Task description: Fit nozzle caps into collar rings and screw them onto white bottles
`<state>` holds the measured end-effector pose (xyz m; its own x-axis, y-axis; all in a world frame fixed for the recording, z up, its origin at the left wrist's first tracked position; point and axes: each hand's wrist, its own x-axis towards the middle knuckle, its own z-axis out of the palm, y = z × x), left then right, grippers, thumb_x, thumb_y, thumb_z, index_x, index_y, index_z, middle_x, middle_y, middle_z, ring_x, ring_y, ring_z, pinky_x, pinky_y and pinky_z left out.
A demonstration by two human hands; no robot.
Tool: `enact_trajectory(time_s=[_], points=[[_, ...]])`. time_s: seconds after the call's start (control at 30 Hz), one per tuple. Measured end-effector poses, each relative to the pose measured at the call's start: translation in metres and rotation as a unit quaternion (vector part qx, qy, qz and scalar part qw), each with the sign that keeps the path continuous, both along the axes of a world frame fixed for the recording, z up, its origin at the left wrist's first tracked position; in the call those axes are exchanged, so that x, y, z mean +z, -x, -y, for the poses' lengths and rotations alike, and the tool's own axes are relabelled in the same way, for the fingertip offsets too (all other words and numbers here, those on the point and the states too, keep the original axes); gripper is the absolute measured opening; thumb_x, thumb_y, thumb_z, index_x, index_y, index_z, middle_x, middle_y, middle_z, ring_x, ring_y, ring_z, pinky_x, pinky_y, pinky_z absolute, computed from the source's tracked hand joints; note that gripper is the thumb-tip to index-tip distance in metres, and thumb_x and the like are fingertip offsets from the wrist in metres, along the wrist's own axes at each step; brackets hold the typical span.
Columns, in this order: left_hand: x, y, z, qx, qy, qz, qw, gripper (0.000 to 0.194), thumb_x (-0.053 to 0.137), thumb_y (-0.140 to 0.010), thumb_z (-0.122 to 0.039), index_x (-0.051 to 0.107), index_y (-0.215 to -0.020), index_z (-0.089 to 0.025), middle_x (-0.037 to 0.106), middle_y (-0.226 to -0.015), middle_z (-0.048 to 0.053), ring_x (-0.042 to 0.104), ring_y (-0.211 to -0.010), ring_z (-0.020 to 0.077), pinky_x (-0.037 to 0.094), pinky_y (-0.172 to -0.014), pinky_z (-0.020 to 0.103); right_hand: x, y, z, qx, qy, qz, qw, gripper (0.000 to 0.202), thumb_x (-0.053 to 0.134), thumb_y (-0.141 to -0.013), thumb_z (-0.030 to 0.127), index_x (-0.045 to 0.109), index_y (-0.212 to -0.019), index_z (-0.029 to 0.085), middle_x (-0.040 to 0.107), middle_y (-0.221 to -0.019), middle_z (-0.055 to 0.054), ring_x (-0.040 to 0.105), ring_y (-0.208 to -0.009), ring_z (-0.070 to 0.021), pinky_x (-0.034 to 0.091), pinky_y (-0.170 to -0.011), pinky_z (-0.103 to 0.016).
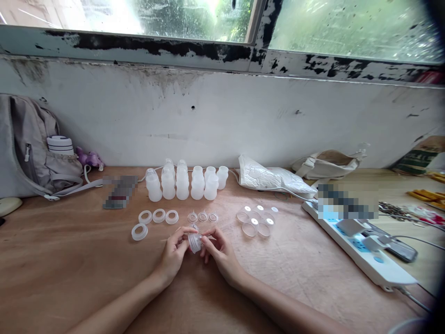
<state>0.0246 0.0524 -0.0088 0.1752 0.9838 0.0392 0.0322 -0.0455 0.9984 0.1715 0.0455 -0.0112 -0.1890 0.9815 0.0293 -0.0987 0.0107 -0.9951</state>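
My left hand and my right hand meet over the front middle of the table. Their fingers are closed on a translucent ribbed bottle collar, which is tilted, with a clear teat-like tip at its top. The fingers partly cover it. Just beyond lie three small clear teats in a row. To the left are several frosted screw rings, lying flat. On the right, several clear round discs or caps lie close together, some with a white dot.
Several frosted bottles stand at the back, some topped. A white plastic bag lies right of them. A power strip with chargers and cables runs along the right. A backpack sits at far left, near a phone-like slab.
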Motion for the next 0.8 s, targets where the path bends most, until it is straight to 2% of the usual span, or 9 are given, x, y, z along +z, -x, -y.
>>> enact_trajectory(time_s=[0.1,0.17,0.27,0.37,0.5,0.57,0.63,0.73,0.8], points=[[0.006,0.002,0.003,-0.016,-0.003,0.020,1.000,0.028,0.038,-0.084,-0.030,0.056,-0.101,-0.017,0.059,-0.099,0.006,0.055,-0.090,0.0181,0.044,-0.075,0.027,-0.001,-0.004,0.000,-0.012,-0.012,0.020,1.000,0.027,0.056,-0.078,0.043,0.046,-0.079,0.018,0.048,-0.049,0.007,0.045,-0.040,-0.0076,0.035,-0.040,-0.019],[0.007,0.001,0.005,-0.029,-0.008,0.011,0.999,0.032,0.044,-0.082,-0.032,0.050,-0.109,-0.018,0.054,-0.106,0.007,0.054,-0.094,0.0186,0.044,-0.077,0.027,-0.001,-0.006,-0.001,-0.014,-0.011,0.027,0.999,0.028,0.056,-0.077,0.043,0.047,-0.077,0.017,0.048,-0.047,0.007,0.044,-0.039,-0.0074,0.034,-0.040,-0.020],[0.007,-0.001,0.007,-0.036,-0.005,-0.020,0.999,0.041,0.057,-0.075,-0.031,0.045,-0.112,-0.018,0.052,-0.103,0.007,0.056,-0.086,0.0164,0.046,-0.071,0.025,-0.002,-0.009,-0.003,-0.007,-0.008,0.033,0.999,0.028,0.057,-0.077,0.044,0.049,-0.075,0.017,0.049,-0.047,0.006,0.045,-0.039,-0.0078,0.034,-0.041,-0.020],[0.007,-0.001,0.007,-0.029,-0.018,-0.035,0.999,0.041,0.058,-0.074,-0.030,0.043,-0.110,-0.018,0.052,-0.097,0.006,0.056,-0.078,0.0137,0.046,-0.065,0.023,-0.001,-0.012,-0.005,0.006,-0.004,0.023,1.000,0.028,0.057,-0.077,0.044,0.048,-0.073,0.017,0.049,-0.049,0.006,0.045,-0.040,-0.0075,0.035,-0.042,-0.020],[0.020,0.002,-0.002,-0.045,-0.099,-0.137,0.985,0.037,0.054,-0.077,-0.032,0.044,-0.110,-0.019,0.055,-0.091,0.004,0.055,-0.066,0.0109,0.044,-0.056,0.020,0.001,-0.017,-0.010,0.003,-0.017,0.018,1.000,0.031,0.056,-0.076,0.045,0.044,-0.068,0.018,0.049,-0.053,0.006,0.042,-0.037,-0.0056,0.032,-0.039,-0.019],[0.032,0.003,-0.013,-0.030,-0.151,-0.205,0.967,0.030,0.046,-0.081,-0.033,0.047,-0.108,-0.020,0.058,-0.089,0.003,0.055,-0.061,0.0100,0.044,-0.056,0.021,0.000,-0.022,-0.015,-0.014,-0.023,0.022,0.999,0.033,0.056,-0.076,0.046,0.041,-0.065,0.018,0.044,-0.047,0.008,0.037,-0.033,-0.0044,0.026,-0.036,-0.018],[0.046,0.002,-0.032,0.016,-0.190,-0.281,0.940,0.026,0.040,-0.084,-0.033,0.049,-0.106,-0.021,0.060,-0.086,0.001,0.057,-0.060,0.0103,0.045,-0.060,0.022,-0.002,-0.025,-0.019,-0.026,-0.020,0.018,0.999,0.036,0.055,-0.077,0.048,0.039,-0.062,0.019,0.039,-0.041,0.010,0.031,-0.030,-0.0040,0.021,-0.034,-0.018],[0.064,-0.006,-0.066,0.031,-0.229,-0.460,0.858,0.030,0.039,-0.085,-0.028,0.045,-0.114,-0.025,0.063,-0.084,-0.001,0.060,-0.070,0.0137,0.044,-0.064,0.023,-0.005,-0.028,-0.024,-0.029,-0.014,0.003,0.999,0.038,0.054,-0.077,0.049,0.037,-0.060,0.019,0.037,-0.040,0.009,0.030,-0.029,-0.0040,0.019,-0.034,-0.019],[0.072,-0.014,-0.088,0.038,-0.228,-0.495,0.838,0.034,0.041,-0.085,-0.027,0.043,-0.118,-0.025,0.065,-0.087,0.002,0.062,-0.075,0.0174,0.044,-0.065,0.025,-0.007,-0.029,-0.024,-0.025,-0.013,-0.005,1.000,0.038,0.055,-0.076,0.049,0.037,-0.060,0.019,0.038,-0.041,0.009,0.031,-0.029,-0.0042,0.020,-0.033,-0.019]])
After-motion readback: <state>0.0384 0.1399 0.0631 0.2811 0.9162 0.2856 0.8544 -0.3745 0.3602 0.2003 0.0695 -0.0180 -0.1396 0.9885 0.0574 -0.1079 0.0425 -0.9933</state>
